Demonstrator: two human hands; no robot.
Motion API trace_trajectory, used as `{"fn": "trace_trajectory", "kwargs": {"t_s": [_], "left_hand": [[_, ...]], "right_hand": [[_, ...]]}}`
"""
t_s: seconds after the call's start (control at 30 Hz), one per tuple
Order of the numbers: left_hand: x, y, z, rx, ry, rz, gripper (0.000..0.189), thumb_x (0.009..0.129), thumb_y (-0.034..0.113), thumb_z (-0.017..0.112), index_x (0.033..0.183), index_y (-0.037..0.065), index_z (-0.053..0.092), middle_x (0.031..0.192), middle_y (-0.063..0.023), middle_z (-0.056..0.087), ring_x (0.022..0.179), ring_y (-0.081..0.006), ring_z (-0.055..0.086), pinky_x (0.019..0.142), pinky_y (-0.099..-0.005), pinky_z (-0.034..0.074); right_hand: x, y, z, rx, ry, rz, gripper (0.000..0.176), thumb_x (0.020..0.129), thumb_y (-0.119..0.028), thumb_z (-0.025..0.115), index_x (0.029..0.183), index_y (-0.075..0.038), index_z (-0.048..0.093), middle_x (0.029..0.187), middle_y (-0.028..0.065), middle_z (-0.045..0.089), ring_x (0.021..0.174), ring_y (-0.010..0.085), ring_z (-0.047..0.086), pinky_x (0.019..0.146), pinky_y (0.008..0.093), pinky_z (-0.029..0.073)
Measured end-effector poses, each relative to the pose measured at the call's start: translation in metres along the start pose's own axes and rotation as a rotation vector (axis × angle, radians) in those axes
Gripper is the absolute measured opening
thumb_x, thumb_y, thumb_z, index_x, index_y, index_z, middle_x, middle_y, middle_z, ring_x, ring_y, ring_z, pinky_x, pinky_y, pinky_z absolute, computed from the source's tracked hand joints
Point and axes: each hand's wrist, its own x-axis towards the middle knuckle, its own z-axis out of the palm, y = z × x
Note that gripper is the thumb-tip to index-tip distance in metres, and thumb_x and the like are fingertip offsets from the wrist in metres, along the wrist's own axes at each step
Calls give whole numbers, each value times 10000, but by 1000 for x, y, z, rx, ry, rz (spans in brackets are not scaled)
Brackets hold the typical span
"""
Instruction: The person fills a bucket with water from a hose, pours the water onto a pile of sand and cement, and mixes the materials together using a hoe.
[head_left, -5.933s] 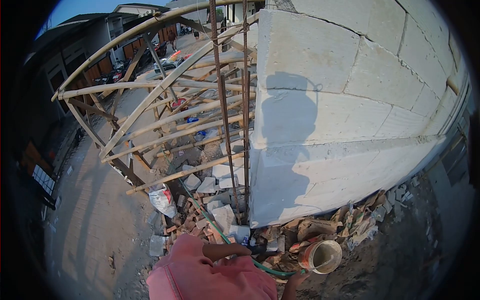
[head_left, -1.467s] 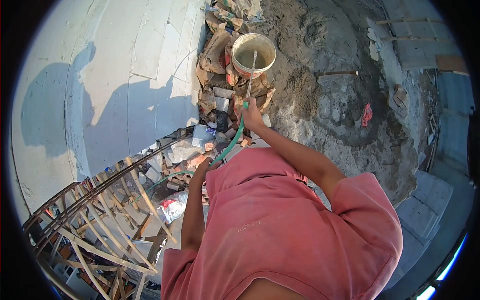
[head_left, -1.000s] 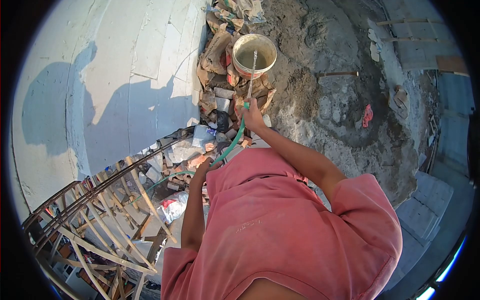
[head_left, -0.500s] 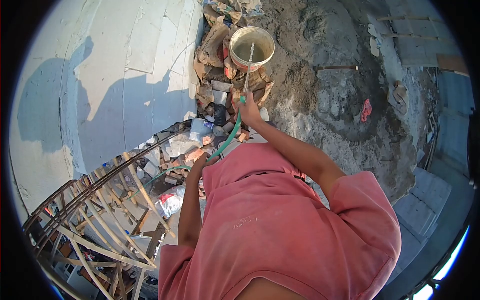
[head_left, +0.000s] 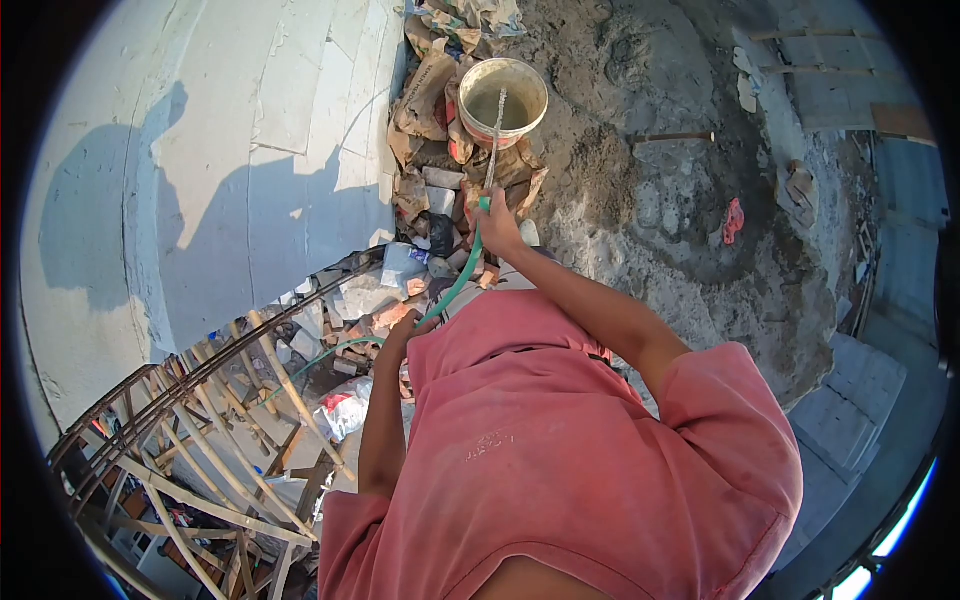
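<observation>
A green hose [head_left: 461,280] runs from the lower left through both of my hands. My right hand [head_left: 499,224] is wrapped round it just behind its open end. Water [head_left: 496,140] streams from that end into a whitish bucket [head_left: 537,104], which holds cloudy water. Further back along the hose, my left hand [head_left: 402,330] grips it close to my waist; its fingers are partly hidden.
Torn paper sacks [head_left: 428,95] and broken bricks [head_left: 392,317] lie around the bucket. Wet grey mortar [head_left: 640,60] spreads to the right, with a wooden-handled tool [head_left: 675,137] and a pink rag [head_left: 733,220]. Bamboo poles [head_left: 290,390] and rebar [head_left: 215,365] stand at lower left, beside a pale wall [head_left: 250,130].
Almost nothing differs. Water keeps pouring into the bucket, and both hands stay on the hose with only a slight shift of the view.
</observation>
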Motion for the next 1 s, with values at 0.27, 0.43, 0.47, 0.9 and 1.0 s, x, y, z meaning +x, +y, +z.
{"fn": "trace_trajectory", "kwargs": {"t_s": [0.27,0.43,0.47,0.9,1.0], "left_hand": [[-6,5,-1,-43,17,20,579,821,508,621,1045,-21,552,935,-219,647,865,-280,636,746,-384,478],[1,1,-1,-31,2,43,579,822,501,622,1063,-21,549,931,-216,645,858,-267,633,739,-377,479],[1,2,-1,-17,3,37,581,823,498,622,1071,-22,546,929,-216,645,855,-266,633,737,-376,480],[3,-1,-2,-31,-4,57,581,825,496,620,1077,-22,545,935,-218,643,873,-269,629,742,-378,476],[2,1,-2,-30,2,66,583,825,493,624,1070,-30,546,936,-222,642,869,-272,630,738,-380,477]], "right_hand": [[0,-2,0,10,-13,-4,299,921,-62,404,1201,-56,302,688,110,550,504,209,587,473,353,488],[2,-1,1,6,-6,-6,298,920,-64,410,1197,-57,300,684,111,548,493,209,582,462,356,486],[3,-1,1,5,-6,-7,298,920,-64,410,1197,-57,300,684,111,548,493,209,582,462,356,486],[2,-7,0,-60,-50,-34,341,868,2,345,1194,-11,246,701,119,542,510,219,580,483,355,499],[4,-4,1,-40,-34,-18,318,894,-34,379,1194,-36,275,697,120,550,506,219,584,476,359,493]]}}
